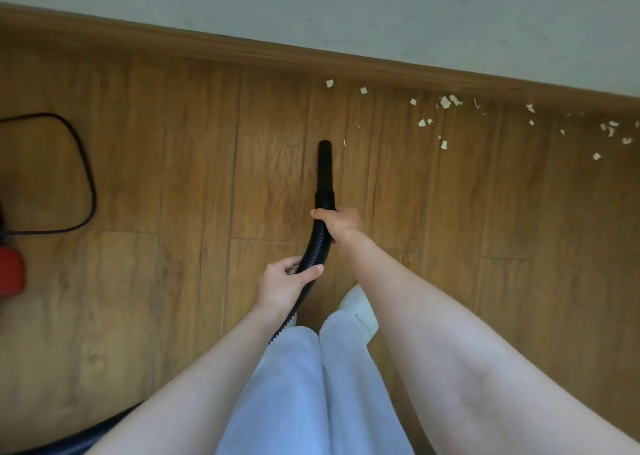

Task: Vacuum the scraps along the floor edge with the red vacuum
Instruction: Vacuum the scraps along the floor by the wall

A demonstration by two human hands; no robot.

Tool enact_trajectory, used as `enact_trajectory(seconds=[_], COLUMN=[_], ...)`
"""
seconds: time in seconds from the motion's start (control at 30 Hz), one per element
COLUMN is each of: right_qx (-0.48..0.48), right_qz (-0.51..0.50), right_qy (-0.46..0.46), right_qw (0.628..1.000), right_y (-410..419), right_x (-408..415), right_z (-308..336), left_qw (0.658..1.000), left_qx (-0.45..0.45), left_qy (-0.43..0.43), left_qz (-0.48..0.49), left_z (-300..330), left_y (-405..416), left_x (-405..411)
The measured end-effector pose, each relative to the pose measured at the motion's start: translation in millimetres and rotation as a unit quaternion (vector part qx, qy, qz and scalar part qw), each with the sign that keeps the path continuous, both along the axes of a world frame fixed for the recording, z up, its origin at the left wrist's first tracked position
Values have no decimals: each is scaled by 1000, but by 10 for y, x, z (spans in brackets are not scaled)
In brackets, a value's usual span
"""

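The right hand (341, 226) is closed around the black ribbed hose (313, 246) just behind the smooth black nozzle (325, 167), so its grip is holding the hose near the front end. The left hand (287, 281) holds the same hose lower down, with the thumb on top and the fingers curled under it. The nozzle points toward the brown baseboard (311, 52) and its tip is above the wooden floor (173, 143), close to one thin scrap. The pale scraps (445, 102) lie scattered along the floor edge on the right side, near the baseboard, apart from the nozzle tip. The red vacuum (10, 274) shows only as a small part at the left border, well apart from the hands. A black cable (83, 163) makes a loop on the floor above it. The hose goes back past the light trousers (311, 385) and a white shoe (360, 305).
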State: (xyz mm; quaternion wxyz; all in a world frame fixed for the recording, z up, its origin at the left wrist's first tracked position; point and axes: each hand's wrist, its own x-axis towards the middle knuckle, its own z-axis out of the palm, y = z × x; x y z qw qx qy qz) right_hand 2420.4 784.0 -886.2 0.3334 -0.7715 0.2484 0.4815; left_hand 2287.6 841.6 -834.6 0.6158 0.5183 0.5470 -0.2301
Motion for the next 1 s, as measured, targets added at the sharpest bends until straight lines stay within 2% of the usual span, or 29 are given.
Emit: enact_trajectory(seconds=[0.27,0.43,0.63,1.0], right_qx=[-52,-18,31,-17], right_qz=[-42,3,58,-28], right_qy=[8,31,41,13], right_qw=[998,999,997,999], right_y=[-663,-677,-331,-811], right_x=[476,730,743,961], right_z=[133,183,194,146], left_qw=[997,1000,997,997], left_qx=[-13,4,46,55], left_qy=[-2,1,-6,-21], left_qz=[-71,-13,55,-48], left_z=[50,96,70,-45], left_y=[-496,-739,-622,-809], left_x=[474,629,603,833])
